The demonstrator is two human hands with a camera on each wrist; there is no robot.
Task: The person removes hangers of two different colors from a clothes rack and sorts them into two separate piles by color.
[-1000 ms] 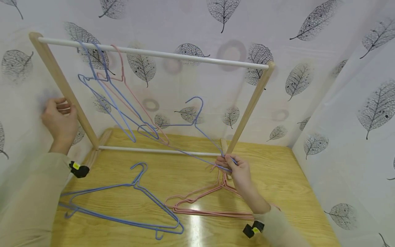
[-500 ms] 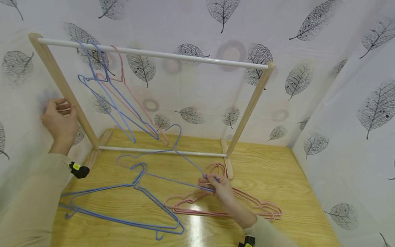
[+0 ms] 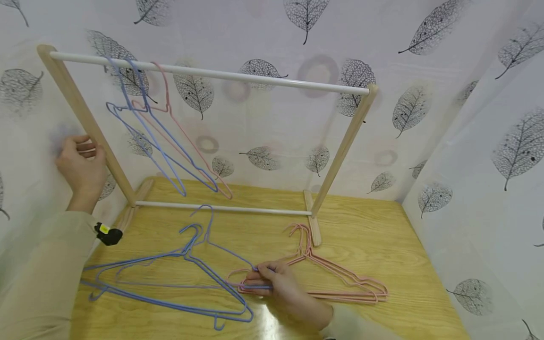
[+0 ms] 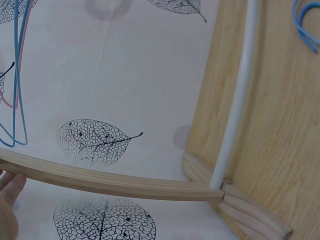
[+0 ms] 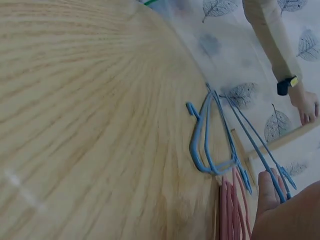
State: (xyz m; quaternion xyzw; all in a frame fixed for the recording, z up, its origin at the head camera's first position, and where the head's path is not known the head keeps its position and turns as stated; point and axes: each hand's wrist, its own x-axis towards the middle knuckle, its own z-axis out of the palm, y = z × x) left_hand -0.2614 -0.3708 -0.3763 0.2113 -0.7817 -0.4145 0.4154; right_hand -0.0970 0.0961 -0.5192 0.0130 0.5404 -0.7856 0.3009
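My left hand (image 3: 82, 165) grips the left wooden post (image 3: 78, 101) of a small clothes rack. In the left wrist view, its fingers (image 4: 14, 187) press against that post. My right hand (image 3: 289, 293) pinches a blue clothes hanger (image 3: 232, 253) by one corner, low over the table. The held hanger's hook points up and away, and its far half overlaps a pair of blue hangers (image 3: 170, 308) lying on the table. Behind and right of the hand lie several pink hangers (image 3: 340, 274), partly covered by it. Two blue hangers (image 3: 124, 89) and a pink one (image 3: 168, 94) hang at the left of the rail.
The rack's white top rail (image 3: 255, 78) runs between two wooden posts, and a lower white bar (image 3: 246, 209) joins them near the wooden table (image 3: 395, 264). Leaf-print sheeting (image 3: 471, 156) closes off the back and sides. The rack's right foot (image 3: 314, 231) reaches towards the pink hangers.
My right hand has come left and nearer, lowering the blue hanger from in front of the rack to just above the blue pair. My left hand stays on the post.
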